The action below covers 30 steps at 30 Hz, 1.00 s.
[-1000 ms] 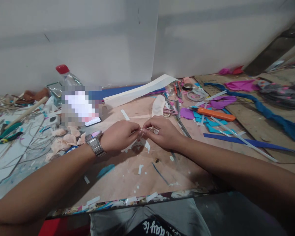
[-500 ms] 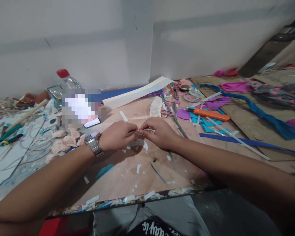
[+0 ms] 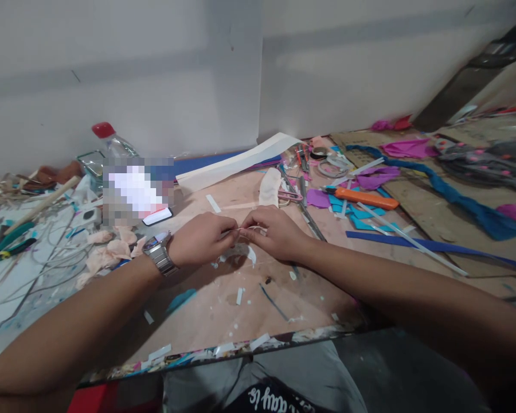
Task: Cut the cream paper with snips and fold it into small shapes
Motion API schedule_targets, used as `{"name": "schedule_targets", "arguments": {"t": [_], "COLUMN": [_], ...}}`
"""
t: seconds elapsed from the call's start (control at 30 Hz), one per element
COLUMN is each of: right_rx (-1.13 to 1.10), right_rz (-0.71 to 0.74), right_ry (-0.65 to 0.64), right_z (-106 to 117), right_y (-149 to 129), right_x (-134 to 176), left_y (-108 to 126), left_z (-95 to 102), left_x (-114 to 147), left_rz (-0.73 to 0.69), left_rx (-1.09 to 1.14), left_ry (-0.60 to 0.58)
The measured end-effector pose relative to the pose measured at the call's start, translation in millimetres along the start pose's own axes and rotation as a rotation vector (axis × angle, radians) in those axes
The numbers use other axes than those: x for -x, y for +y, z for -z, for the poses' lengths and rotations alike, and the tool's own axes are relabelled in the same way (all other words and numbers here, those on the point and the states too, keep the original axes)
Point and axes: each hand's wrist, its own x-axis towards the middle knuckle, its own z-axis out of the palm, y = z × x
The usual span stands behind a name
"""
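Observation:
Over the middle of the worktable, my left hand (image 3: pixel 201 238) and my right hand (image 3: pixel 277 234) meet at the fingertips. Both pinch a thin pale strand (image 3: pixel 258 229), whose material I cannot make out; the fingers hide most of it. Just below the fingers, a white smeared patch (image 3: pixel 250 255) marks the wooden top. Beyond my right hand lie a cream curved piece (image 3: pixel 269 186) and a pink clip-like tool (image 3: pixel 290 195). A metal watch (image 3: pixel 161 252) circles my left wrist.
An orange cutter (image 3: pixel 365 198) lies among coloured scraps at right, near a blue strip (image 3: pixel 451 189) on cardboard. A lit phone (image 3: pixel 133 189), a red-capped bottle (image 3: pixel 116 143) and green-handled pliers (image 3: pixel 12 238) are at left. A long cream strip (image 3: pixel 236 163) lies by the wall.
The view has shifted slightly, so the scene sits a little further left. Both hands keep their pinch at the strand, with hardly any visible movement.

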Motion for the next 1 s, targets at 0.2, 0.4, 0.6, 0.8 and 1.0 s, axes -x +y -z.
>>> {"name": "schedule_targets", "arguments": {"t": [0.2, 0.4, 0.6, 0.8, 1.0], "right_rx": [-0.011, -0.01, 0.026, 0.004, 0.014], "right_rz": [0.009, 0.021, 0.034, 0.05, 0.054], "right_ry": [0.005, 0.016, 0.047, 0.054, 0.065], "right_z": [0.9, 0.6, 1.7, 1.1, 0.9], "right_y": [-0.2, 1.5, -2.0, -0.8, -0.8], "right_x": [0.1, 0.4, -0.1, 0.2, -0.1], "left_y": [0.0, -0.6, -0.4, -3.9, -4.7], "left_z": [-0.9, -1.6, -1.0, -2.8, 1.0], "left_x": [-0.5, -0.4, -0.7, -0.8, -1.6], "left_rz": [0.01, 0.009, 0.015, 0.026, 0.033], "left_rx": [0.02, 0.05, 0.07, 0.076, 0.223], "left_ry": [-0.011, 0.003, 0.008, 0.011, -0.084]}}
